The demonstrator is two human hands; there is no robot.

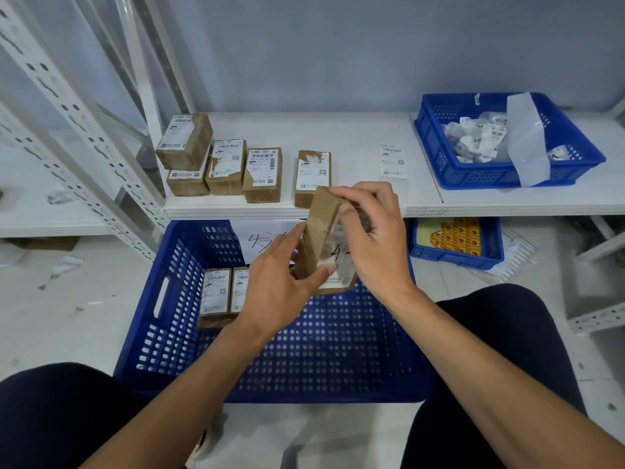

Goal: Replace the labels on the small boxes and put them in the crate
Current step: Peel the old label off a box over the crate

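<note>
I hold a small brown cardboard box upright over the big blue crate. My left hand grips its lower left side, thumb on the white label. At the box's top right, my right hand has its fingers curled on the label. Two labelled boxes lie in the crate at its far left. Several more small boxes sit on the white shelf, one just behind the held box. A loose white label lies flat on the shelf.
A blue basket at the shelf's right holds crumpled labels and a strip of backing paper. A smaller blue bin with yellow-red packets stands on the floor under the shelf. White perforated rack posts rise at left. My knees flank the crate.
</note>
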